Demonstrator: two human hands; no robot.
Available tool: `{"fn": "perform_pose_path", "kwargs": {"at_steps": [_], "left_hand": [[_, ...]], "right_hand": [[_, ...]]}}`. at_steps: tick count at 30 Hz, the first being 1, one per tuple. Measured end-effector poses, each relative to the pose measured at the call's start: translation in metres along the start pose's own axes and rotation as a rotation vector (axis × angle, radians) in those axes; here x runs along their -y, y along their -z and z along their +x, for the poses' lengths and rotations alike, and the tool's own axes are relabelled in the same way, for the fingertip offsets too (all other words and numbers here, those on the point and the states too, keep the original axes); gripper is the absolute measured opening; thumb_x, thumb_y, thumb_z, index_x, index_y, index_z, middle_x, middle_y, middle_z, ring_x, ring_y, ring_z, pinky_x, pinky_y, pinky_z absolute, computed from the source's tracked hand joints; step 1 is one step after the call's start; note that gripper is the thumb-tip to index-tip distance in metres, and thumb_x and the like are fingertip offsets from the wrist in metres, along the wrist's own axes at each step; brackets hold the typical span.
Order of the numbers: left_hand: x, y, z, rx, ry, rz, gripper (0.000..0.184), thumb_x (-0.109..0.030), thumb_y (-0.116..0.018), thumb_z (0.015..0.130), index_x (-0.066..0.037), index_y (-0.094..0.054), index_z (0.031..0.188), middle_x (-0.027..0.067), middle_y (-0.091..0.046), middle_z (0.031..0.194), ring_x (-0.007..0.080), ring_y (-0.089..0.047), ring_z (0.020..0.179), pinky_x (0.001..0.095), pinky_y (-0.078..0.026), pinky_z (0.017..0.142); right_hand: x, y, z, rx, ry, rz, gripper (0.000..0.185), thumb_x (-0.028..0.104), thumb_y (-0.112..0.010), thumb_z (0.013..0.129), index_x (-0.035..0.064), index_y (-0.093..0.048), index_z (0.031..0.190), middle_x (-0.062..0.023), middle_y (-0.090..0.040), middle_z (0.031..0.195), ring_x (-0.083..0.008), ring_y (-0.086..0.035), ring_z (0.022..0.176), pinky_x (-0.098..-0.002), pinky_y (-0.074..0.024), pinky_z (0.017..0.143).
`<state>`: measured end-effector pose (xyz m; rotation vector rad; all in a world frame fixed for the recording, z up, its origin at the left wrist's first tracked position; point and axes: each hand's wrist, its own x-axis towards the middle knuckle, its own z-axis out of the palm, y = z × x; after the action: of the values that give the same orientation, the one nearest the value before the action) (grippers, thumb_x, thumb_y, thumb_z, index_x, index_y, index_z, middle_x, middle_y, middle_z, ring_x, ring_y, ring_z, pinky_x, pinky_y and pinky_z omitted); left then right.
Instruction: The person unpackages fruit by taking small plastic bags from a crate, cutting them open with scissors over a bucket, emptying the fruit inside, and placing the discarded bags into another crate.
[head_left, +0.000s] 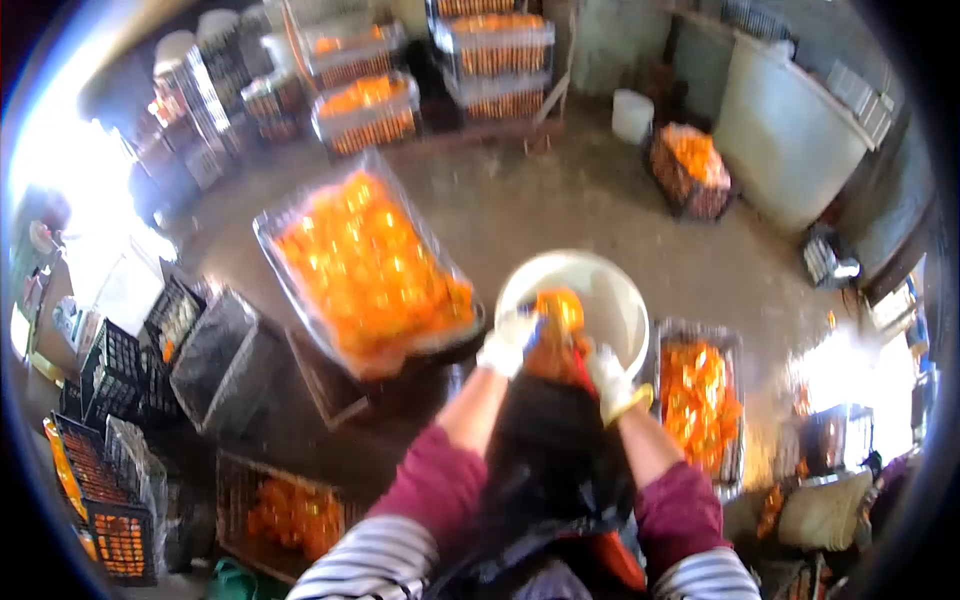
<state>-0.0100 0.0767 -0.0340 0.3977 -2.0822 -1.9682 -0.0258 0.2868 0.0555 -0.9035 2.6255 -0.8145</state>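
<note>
My left hand, in a white glove, is closed at the left side of an orange piece over the near part of a white bucket. My right hand, also gloved and with a yellow band at the wrist, is at the near right rim, its fingers curled by something red. What exactly each hand grips is blurred. To the left, a lined crate is heaped with shiny orange pieces. On the right stands another crate of orange pieces. A black apron hangs below my hands.
Stacked crates of orange pieces stand at the back. A small white bucket and a filled crate are near a large pale tank. Black crates crowd the left. Another crate sits at the lower left.
</note>
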Motion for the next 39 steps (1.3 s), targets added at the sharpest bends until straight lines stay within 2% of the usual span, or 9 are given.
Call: {"fn": "perform_pose_path", "kwargs": {"at_steps": [5,8,12,17,24,26,31,33,39], "left_hand": [[-0.072,0.0,-0.021,0.044,0.311,-0.061,0.033,0.003,-0.058,0.08,0.002,-0.061,0.112,0.0091,-0.066,0.094,0.0158,-0.062,0.077,0.0256,-0.053,0.063],[-0.013,0.003,0.006,-0.029,0.063,0.226,0.03,-0.017,-0.063,0.079,-0.003,-0.067,0.105,0.0133,-0.069,0.08,0.0229,-0.067,0.076,0.0334,-0.053,0.068],[-0.117,-0.008,-0.04,-0.192,0.144,0.339,0.029,-0.015,-0.06,0.082,-0.001,-0.065,0.107,0.0137,-0.069,0.089,0.0212,-0.067,0.082,0.0319,-0.053,0.072],[-0.098,-0.024,-0.034,-0.068,0.263,-1.012,0.034,-0.015,-0.063,0.087,-0.007,-0.055,0.118,0.0079,-0.062,0.098,0.0239,-0.063,0.077,0.034,-0.054,0.062],[-0.077,-0.022,-0.02,-0.233,0.046,-0.315,0.027,-0.02,-0.069,0.086,-0.003,-0.063,0.105,0.0046,-0.062,0.081,0.0132,-0.059,0.064,0.0257,-0.051,0.055],[-0.076,-0.024,-0.022,-0.288,0.016,0.043,0.029,-0.025,-0.062,0.09,-0.002,-0.068,0.105,0.017,-0.069,0.1,0.0267,-0.065,0.087,0.0354,-0.049,0.079],[-0.05,-0.026,-0.01,-0.214,-0.039,-0.158,0.025,-0.019,-0.062,0.09,0.0,-0.065,0.106,0.0124,-0.069,0.097,0.0215,-0.065,0.083,0.032,-0.052,0.07],[-0.074,-0.026,-0.021,-0.164,-0.008,-0.165,0.023,-0.011,-0.057,0.092,0.001,-0.06,0.112,0.0098,-0.066,0.102,0.0163,-0.064,0.079,0.0282,-0.055,0.057],[-0.101,-0.031,-0.034,-0.019,0.218,-0.776,0.027,-0.015,-0.062,0.088,0.002,-0.063,0.11,0.0091,-0.065,0.098,0.0156,-0.062,0.087,0.0276,-0.053,0.072]], "right_hand": [[-0.014,-0.018,0.013,0.039,0.0,0.289,0.04,0.039,-0.064,0.088,0.0094,-0.06,0.114,-0.0194,-0.066,0.093,-0.0328,-0.065,0.087,-0.0411,-0.0498,0.076],[-0.007,-0.016,0.012,0.207,-0.202,0.797,0.029,0.026,-0.063,0.091,0.008,-0.061,0.114,-0.0067,-0.066,0.086,-0.0132,-0.063,0.075,-0.0302,-0.049,0.066],[-0.01,-0.022,0.016,0.191,-0.265,1.016,0.031,0.027,-0.065,0.09,0.0082,-0.061,0.114,-0.0062,-0.067,0.087,-0.0136,-0.063,0.07,-0.0248,-0.0482,0.06],[0.005,-0.007,0.016,0.275,-0.35,1.291,0.028,0.016,-0.057,0.095,0.0043,-0.058,0.12,-0.01,-0.066,0.1,-0.0147,-0.065,0.08,-0.0264,-0.0539,0.07],[-0.013,-0.027,0.021,0.172,-0.312,1.341,0.025,0.02,-0.058,0.095,0.0052,-0.061,0.115,-0.0053,-0.065,0.097,-0.0138,-0.061,0.08,-0.0264,-0.0509,0.069],[-0.029,-0.016,0.023,0.071,-0.044,0.703,0.025,0.016,-0.06,0.093,0.0048,-0.061,0.114,-0.0056,-0.065,0.096,-0.0139,-0.06,0.082,-0.0259,-0.0502,0.07],[0.001,0.021,0.01,0.063,-0.103,0.333,0.026,0.01,-0.059,0.092,0.0035,-0.061,0.117,-0.0057,-0.065,0.099,-0.0133,-0.059,0.089,-0.0255,-0.0506,0.07],[-0.007,0.016,0.013,0.092,-0.19,0.604,0.026,0.008,-0.055,0.094,0.002,-0.059,0.118,-0.0067,-0.064,0.104,-0.0136,-0.06,0.091,-0.0245,-0.0512,0.071],[-0.016,0.013,0.021,0.13,-0.3,1.0,0.027,0.005,-0.047,0.097,-0.0011,-0.056,0.122,-0.0091,-0.061,0.113,-0.015,-0.061,0.096,-0.0236,-0.0523,0.082]]}}
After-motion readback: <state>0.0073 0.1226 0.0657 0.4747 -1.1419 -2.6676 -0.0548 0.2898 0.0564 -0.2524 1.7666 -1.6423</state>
